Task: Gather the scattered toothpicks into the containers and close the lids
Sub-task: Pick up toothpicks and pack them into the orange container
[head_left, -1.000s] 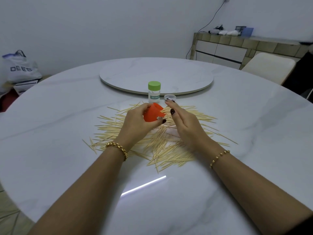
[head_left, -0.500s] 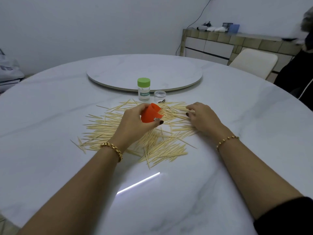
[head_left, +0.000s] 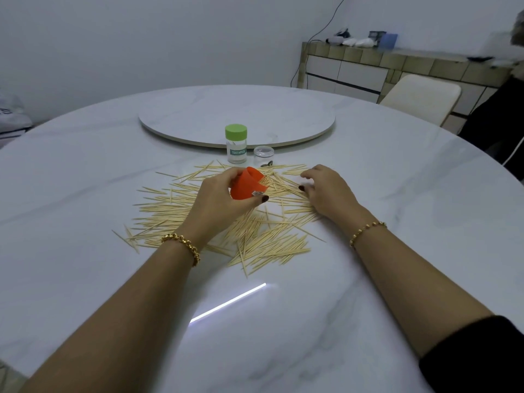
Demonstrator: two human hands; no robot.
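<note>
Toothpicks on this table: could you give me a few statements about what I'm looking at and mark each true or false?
1. The left hand holds an orange container. True.
2. The green-lidded jar lies on its side. False: it stands upright, lid on.
3. Toothpicks lie scattered on the table. True.
4. The right hand holds the small clear jar. False: it rests on the toothpicks; that jar stands beside the green-lidded jar.
</note>
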